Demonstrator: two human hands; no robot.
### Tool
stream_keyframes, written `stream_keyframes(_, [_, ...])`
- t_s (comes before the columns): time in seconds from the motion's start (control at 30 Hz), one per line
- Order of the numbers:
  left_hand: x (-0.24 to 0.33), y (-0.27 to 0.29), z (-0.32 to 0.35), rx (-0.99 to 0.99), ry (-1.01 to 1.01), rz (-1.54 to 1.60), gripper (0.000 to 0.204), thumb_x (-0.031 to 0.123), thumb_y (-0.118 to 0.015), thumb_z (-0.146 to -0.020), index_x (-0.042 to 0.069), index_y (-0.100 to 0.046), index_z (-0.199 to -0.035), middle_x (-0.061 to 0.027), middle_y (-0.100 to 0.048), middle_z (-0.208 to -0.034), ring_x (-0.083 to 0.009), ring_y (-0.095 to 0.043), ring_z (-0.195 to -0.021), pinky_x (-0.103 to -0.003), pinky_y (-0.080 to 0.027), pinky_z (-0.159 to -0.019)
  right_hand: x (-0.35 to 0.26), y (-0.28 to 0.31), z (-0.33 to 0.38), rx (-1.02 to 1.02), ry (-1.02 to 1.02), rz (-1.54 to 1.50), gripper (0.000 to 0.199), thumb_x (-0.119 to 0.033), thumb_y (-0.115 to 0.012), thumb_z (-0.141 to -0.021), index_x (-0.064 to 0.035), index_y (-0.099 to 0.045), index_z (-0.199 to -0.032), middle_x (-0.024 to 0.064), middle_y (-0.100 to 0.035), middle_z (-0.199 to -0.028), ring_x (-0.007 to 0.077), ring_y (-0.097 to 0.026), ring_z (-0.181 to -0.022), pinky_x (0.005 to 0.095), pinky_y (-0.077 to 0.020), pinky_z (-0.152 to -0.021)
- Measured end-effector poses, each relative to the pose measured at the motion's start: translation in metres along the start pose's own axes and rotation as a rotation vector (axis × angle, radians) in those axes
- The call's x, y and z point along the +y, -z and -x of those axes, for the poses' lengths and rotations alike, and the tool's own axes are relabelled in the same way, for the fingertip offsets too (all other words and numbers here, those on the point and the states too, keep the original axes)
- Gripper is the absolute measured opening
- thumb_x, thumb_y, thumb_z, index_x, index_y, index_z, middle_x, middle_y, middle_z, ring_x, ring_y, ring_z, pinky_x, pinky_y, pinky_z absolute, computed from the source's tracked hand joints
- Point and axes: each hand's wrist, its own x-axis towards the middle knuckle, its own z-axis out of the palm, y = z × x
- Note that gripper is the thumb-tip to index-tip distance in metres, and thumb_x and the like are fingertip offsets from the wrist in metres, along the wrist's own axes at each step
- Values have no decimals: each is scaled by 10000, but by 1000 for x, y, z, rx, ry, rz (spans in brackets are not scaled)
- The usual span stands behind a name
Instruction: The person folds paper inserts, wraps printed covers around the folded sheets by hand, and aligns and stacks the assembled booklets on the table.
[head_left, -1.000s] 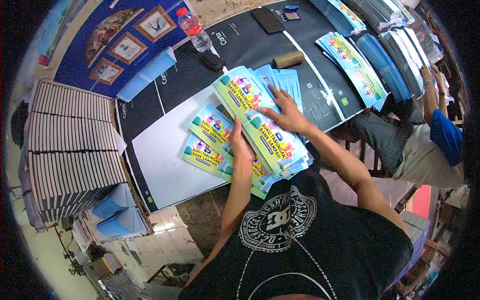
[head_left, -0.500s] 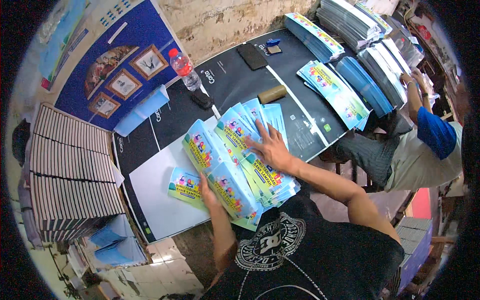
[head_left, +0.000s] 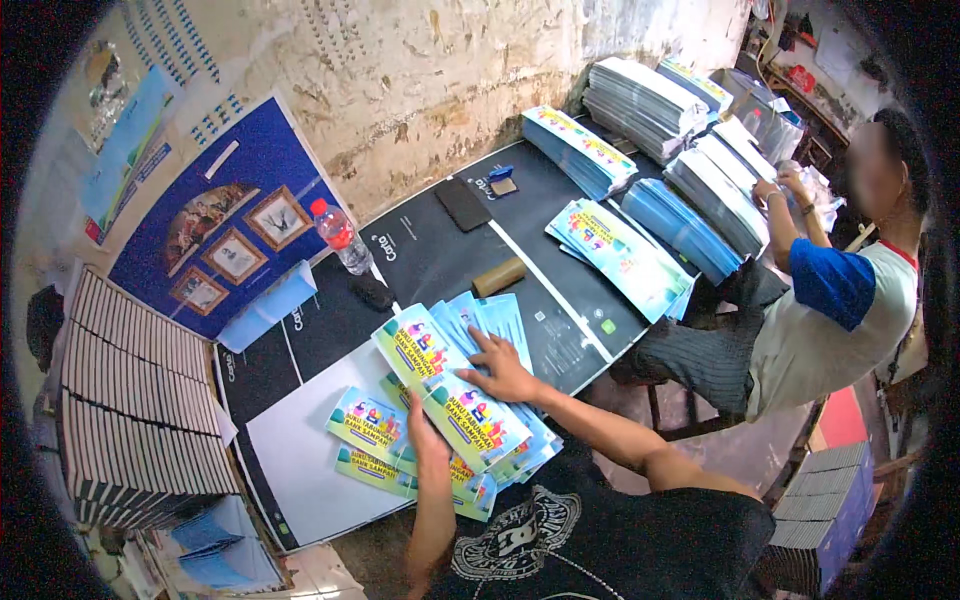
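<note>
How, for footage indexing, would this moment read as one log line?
left hand: at left edge, rectangular blue-green printed paper sheet; right hand: spread, at sheet's right edge; beyond: olive-brown cylinder

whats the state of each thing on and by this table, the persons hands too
left hand: at the top printed sheet's left edge, grip unclear
right hand: open, fingers spread over the sheets
top printed sheet: unfolded, overlapping others
bottle: red cap on, fill level unclear
brown roll: lying on its side
dark pad: lying flat
book piles: stacked high
</note>
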Motion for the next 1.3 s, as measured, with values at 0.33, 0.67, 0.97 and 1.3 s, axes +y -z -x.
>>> stream_keyframes(0.33, [7, 8, 7, 22, 32, -121, 511, 422, -402, -1079, 26, -508, -1384, -147, -619, -1247, -255, -657, -1073, -412, -561, -864, 4, 2, 0, -29, -66, -37, 566, -499, -526, -1000, 14, -689, -1176, 246, -279, -1617, 495, -285, -1450, 606, -183, -1179])
stream_keyframes(0.67, [24, 29, 18, 234, -4, -205, 651, 536, -527, -1003, 51, -493, -1436, -150, -605, -1295, -301, -605, -1144, -480, -501, -962, -4, 8, 8, -142, 33, 391, 513, -230, -633, -939, -337, -565, -1436, 213, -213, -1642, 467, -305, -1455, 608, -244, -1177])
stream_keyframes(0.97, [-6, -21, 1, 100, -317, -742, 509, 396, -536, -1046, -42, -563, -1305, -146, -619, -1191, -232, -615, -1031, -365, -518, -883, 9, 6, -3, -51, -109, 20, 967, -660, -581, -906, 53, -349, -1516, 331, -406, -1507, 487, -416, -1370, 566, -275, -1139])
stream_keyframes(1.3, [6, 11, -4, -39, 48, -275, 640, 476, -420, -1050, 20, -398, -1499, -202, -490, -1456, -353, -525, -1307, -509, -468, -1065, -2, 14, -2, -161, -77, -128, 780, -644, -479, -975, 56, -619, -1289, 223, -146, -1664, 474, -122, -1519, 625, -54, -1211])
